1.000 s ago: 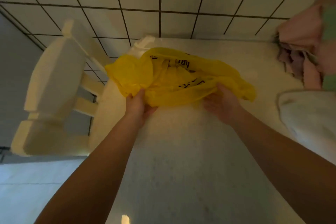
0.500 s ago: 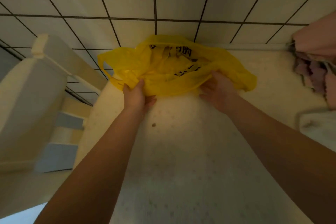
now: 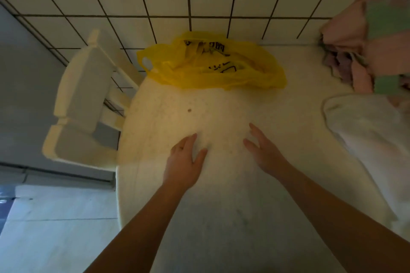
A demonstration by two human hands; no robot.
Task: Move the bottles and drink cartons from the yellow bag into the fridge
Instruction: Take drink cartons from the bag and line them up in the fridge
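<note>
The yellow bag (image 3: 210, 66), thin plastic with black print, lies crumpled and flat at the far end of the white table (image 3: 221, 206), against the tiled wall. No bottle or carton shows in it or anywhere in view. My left hand (image 3: 185, 159) and my right hand (image 3: 264, 150) hover over the table's middle, well short of the bag, fingers straight and spread, holding nothing. No fridge is in sight.
A white plastic chair (image 3: 82, 104) stands left of the table. Pink and green cloth (image 3: 377, 37) is piled at the far right corner, with a white cloth (image 3: 363, 139) in front of it. A small brown speck (image 3: 189, 110) lies on the table.
Both hands have let go of the yellow bag and drawn back toward me. The bag now lies on its own at the wall end of the table.
</note>
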